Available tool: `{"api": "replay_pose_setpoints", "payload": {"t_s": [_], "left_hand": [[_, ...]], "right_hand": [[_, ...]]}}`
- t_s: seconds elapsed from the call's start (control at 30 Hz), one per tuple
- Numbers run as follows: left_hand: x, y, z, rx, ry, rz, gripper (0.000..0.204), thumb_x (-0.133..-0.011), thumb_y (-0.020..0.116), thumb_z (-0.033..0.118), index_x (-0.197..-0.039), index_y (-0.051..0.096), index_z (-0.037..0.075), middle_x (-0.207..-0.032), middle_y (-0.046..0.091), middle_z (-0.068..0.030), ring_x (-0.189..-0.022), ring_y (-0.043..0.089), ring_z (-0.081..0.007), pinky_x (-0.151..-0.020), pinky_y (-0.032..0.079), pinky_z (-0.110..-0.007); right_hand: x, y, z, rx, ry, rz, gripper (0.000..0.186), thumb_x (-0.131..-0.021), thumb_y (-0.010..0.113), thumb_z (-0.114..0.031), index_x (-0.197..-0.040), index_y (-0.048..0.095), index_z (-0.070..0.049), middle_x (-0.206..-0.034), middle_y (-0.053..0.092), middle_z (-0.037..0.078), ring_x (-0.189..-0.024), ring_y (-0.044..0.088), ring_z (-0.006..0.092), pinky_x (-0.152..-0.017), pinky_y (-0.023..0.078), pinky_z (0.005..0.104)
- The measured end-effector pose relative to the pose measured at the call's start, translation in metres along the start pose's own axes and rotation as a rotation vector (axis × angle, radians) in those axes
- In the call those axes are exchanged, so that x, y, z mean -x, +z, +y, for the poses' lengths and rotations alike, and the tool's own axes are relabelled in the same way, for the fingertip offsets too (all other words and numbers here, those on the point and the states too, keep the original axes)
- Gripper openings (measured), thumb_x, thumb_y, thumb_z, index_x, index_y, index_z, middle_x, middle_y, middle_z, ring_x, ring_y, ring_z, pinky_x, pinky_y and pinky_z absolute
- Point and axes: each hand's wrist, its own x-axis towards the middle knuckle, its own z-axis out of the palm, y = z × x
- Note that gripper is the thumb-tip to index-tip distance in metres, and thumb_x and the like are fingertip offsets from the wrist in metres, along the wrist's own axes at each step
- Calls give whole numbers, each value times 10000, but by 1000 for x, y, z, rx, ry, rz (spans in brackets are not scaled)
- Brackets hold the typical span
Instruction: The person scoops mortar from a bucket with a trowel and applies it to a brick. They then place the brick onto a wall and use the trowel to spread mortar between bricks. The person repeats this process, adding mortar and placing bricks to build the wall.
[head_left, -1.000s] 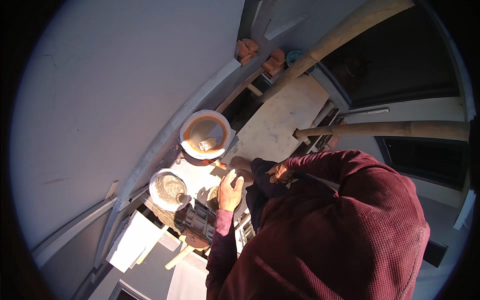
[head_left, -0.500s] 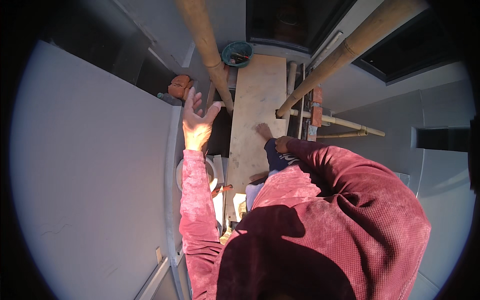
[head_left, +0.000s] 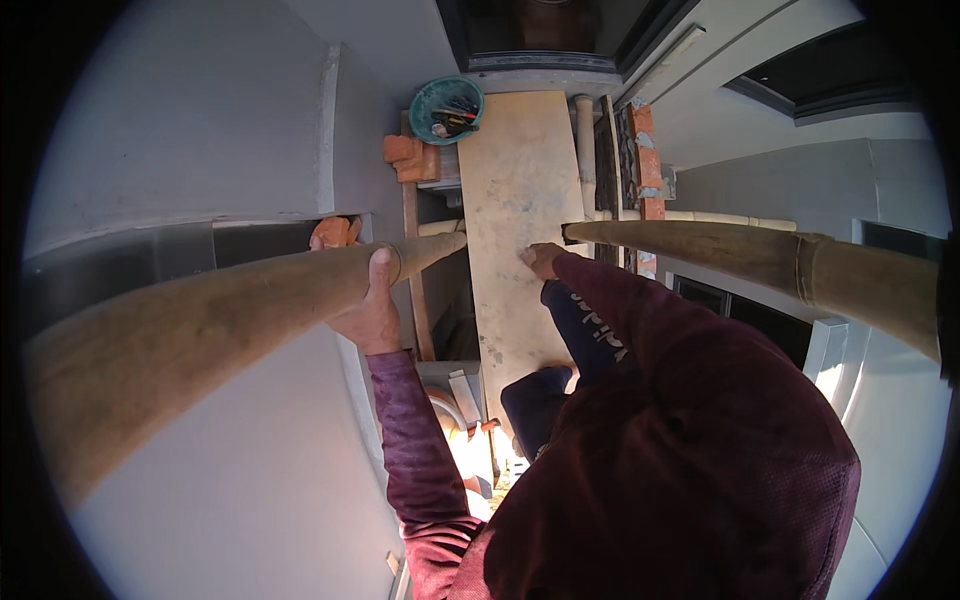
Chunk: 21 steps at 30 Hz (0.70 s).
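A thick bamboo pole [head_left: 225, 315] slants across the left side. My left hand [head_left: 372, 318] is wrapped round it, with the thumb lying over its top. Lower right of the middle, my right hand [head_left: 543, 259] is in front of my dark trouser leg [head_left: 578, 325], above a pale wooden plank [head_left: 515, 170]. Its fingers look curled in, and whatever they may hold is hidden. My other leg is bent over the plank, nearer to me.
A second bamboo pole [head_left: 720, 255] slants off to the right. A green basin [head_left: 446, 110] with tools stands at the plank's far left corner, beside broken bricks [head_left: 411, 157]. Gaps open left of the plank. A round bucket [head_left: 447, 408] and a red-handled tool [head_left: 484, 427] are below left.
My left hand, open and raised before, is now closed round the left pole. My view has shifted, and both poles now lean outward across it. My right hand appears further forward along my leg.
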Motion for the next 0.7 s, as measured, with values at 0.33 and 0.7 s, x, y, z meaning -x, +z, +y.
{"api": "replay_pose_setpoints", "payload": {"t_s": [0.33, 0.7], "left_hand": [[-21, -6, -53, -631, 678, 179, 588, -902, 441, 474, -1149, 545, -49, -1005, 659, -155, -1163, 576, -380, -1171, 160, -620], [-52, 27, -167, -481, 848, 105, 597, -907, 431, 477, -1172, 523, -50, -1013, 657, -161, -1165, 575, -378, -1167, 168, -624]], "right_hand": [[-180, -140, -83, 44, -44, -105, 933, -797, 658, -146, -1575, 151, -233, -1542, 309, 185, -1384, 385, 379, -1058, 441, 473], [-468, -73, -119, 612, -519, 355, 1128, -733, 834, -311, -1572, 84, -380, -1641, 121, 93, -1491, 148, 405, -1186, 213, 542]]}}
